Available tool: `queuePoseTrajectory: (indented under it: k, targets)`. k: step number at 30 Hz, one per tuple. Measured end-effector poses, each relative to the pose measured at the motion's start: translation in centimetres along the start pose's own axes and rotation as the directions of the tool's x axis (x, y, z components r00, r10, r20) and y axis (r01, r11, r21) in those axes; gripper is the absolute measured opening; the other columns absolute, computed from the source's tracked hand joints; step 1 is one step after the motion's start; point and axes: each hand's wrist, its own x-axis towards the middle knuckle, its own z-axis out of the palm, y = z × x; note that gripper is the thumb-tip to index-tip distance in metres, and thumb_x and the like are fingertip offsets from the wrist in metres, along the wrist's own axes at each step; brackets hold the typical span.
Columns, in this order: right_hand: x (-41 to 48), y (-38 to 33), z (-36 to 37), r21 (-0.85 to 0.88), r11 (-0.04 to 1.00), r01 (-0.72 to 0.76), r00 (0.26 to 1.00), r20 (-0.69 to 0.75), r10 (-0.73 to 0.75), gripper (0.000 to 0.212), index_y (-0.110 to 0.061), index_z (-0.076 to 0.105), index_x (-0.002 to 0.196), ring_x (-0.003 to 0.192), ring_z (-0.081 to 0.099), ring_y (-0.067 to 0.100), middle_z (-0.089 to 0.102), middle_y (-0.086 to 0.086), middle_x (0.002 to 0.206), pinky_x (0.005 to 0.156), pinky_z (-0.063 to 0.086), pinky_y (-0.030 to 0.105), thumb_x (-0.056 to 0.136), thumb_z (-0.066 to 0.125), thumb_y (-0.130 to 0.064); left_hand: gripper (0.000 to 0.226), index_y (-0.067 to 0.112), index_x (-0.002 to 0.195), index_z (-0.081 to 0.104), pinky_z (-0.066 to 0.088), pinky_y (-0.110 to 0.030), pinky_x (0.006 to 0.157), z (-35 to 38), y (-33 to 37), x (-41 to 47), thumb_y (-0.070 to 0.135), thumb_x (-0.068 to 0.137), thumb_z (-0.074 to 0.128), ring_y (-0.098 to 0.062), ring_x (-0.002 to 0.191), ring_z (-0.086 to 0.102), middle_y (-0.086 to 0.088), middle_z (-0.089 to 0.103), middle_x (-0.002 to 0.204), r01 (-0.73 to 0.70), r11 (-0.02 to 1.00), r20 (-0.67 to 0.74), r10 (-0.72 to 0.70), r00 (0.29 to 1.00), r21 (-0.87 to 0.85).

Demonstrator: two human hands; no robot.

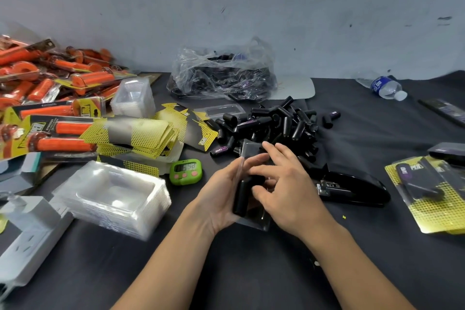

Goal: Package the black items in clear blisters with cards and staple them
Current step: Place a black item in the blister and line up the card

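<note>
My left hand (221, 191) holds a clear blister (249, 150) upright, fingers curled round its edge. A black grip (242, 195) sits in the blister. My right hand (284, 184) has its fingers curled on the black grip, pressing it into the blister. A pile of black grips (274, 126) lies just behind my hands. A black stapler (352, 189) rests to the right of my right hand. Yellow-and-black cards (141, 138) are stacked at the left. A stack of clear blisters (113, 199) stands at the front left.
Finished black packs (432, 191) lie at the right edge. Orange packaged grips (50, 98) are heaped at the far left. A green timer (185, 172), a plastic bag of grips (221, 75), a water bottle (385, 87) and a white power strip (27, 241) sit on the dark table.
</note>
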Motion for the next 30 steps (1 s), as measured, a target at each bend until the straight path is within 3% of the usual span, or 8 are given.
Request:
queuePoseTrajectory:
  k: [6,10,14,20,23,25,27,30]
  targets:
    - [-0.6,-0.9,-0.1,0.077,0.997,0.015,0.988,-0.152,-0.003,0.061,-0.037,0.058,0.143,0.15,0.025,0.0,0.036,-0.019,0.16,0.114,0.01,0.002,0.087,0.073,-0.019,0.056,0.013,0.14,0.063,0.035,-0.056,0.119,0.2,0.7,-0.1,0.049,0.107,0.037,-0.034,0.115,0.058,-0.023,0.06,0.132,-0.06,0.992,-0.046,0.055,0.997,-0.109]
    - [-1.1,-1.8,-0.4,0.092,0.994,0.053,0.975,-0.221,-0.031,0.034,-0.037,0.076,0.111,0.114,0.06,0.003,0.065,-0.026,0.112,0.099,0.045,0.014,0.077,0.074,-0.044,0.049,0.01,0.126,0.066,0.054,-0.049,0.103,0.2,0.7,0.0,0.047,0.105,0.042,-0.03,0.103,0.068,-0.016,0.068,0.115,-0.126,0.98,-0.117,0.109,0.987,-0.152]
    - [-1.6,-2.4,0.6,-0.078,0.997,0.008,1.0,-0.002,-0.009,0.082,-0.047,0.055,0.138,0.118,0.046,0.008,0.053,-0.021,0.123,0.1,0.033,0.017,0.061,0.069,-0.071,0.035,0.008,0.115,0.064,0.049,-0.042,0.106,0.4,0.9,0.0,0.039,0.101,0.054,-0.03,0.111,0.064,-0.018,0.066,0.111,-0.207,0.919,-0.142,0.167,0.976,-0.336]
    - [-1.5,-2.6,1.8,-0.143,0.986,0.09,0.989,-0.105,-0.106,0.074,-0.041,0.05,0.14,0.111,0.05,0.008,0.064,-0.011,0.123,0.099,0.045,0.026,0.073,0.08,-0.036,0.016,0.008,0.111,0.06,0.04,-0.041,0.117,-0.3,1.1,0.2,0.013,0.096,0.065,-0.027,0.125,0.057,-0.018,0.055,0.128,-0.297,0.889,-0.055,0.296,0.953,-0.348]
    - [-1.1,-2.3,1.3,0.134,0.991,0.007,0.988,-0.153,0.014,0.052,-0.036,0.065,0.134,0.101,0.065,0.003,0.072,-0.014,0.118,0.093,0.051,0.022,0.083,0.067,-0.026,0.05,0.009,0.13,0.053,0.035,-0.044,0.121,-0.6,1.2,0.0,0.006,0.082,0.067,-0.027,0.128,0.059,-0.016,0.059,0.132,-0.373,0.898,-0.066,0.368,0.927,-0.233]
    - [-0.2,-1.9,0.2,0.442,0.892,-0.094,0.965,-0.179,0.19,0.036,-0.028,0.078,0.112,0.085,0.07,0.004,0.078,-0.01,0.1,0.083,0.056,0.028,0.084,0.062,-0.012,0.065,0.014,0.142,0.051,0.041,-0.035,0.112,-0.6,1.1,-0.1,0.007,0.079,0.066,-0.022,0.115,0.062,-0.01,0.062,0.128,-0.386,0.906,-0.057,0.382,0.922,-0.173]
    - [0.5,-1.4,-0.9,0.785,0.584,-0.208,0.936,-0.014,0.353,0.038,-0.02,0.082,0.09,0.079,0.073,0.011,0.08,0.001,0.092,0.076,0.058,0.033,0.088,0.054,0.006,0.062,0.018,0.139,0.059,0.045,-0.028,0.094,-0.7,1.0,-0.1,0.008,0.079,0.07,-0.014,0.096,0.063,-0.004,0.067,0.113,-0.368,0.926,-0.044,0.366,0.93,-0.084]
    - [0.6,-0.7,-2.2,0.91,0.184,-0.373,0.886,0.29,0.361,0.036,-0.009,0.079,0.1,0.084,0.074,0.018,0.076,0.017,0.103,0.07,0.06,0.03,0.092,0.046,0.004,0.049,0.014,0.126,0.065,0.043,-0.03,0.087,-0.5,0.8,-0.2,0.013,0.077,0.07,-0.015,0.087,0.06,-0.006,0.067,0.103,-0.364,0.93,-0.045,0.366,0.929,0.047]
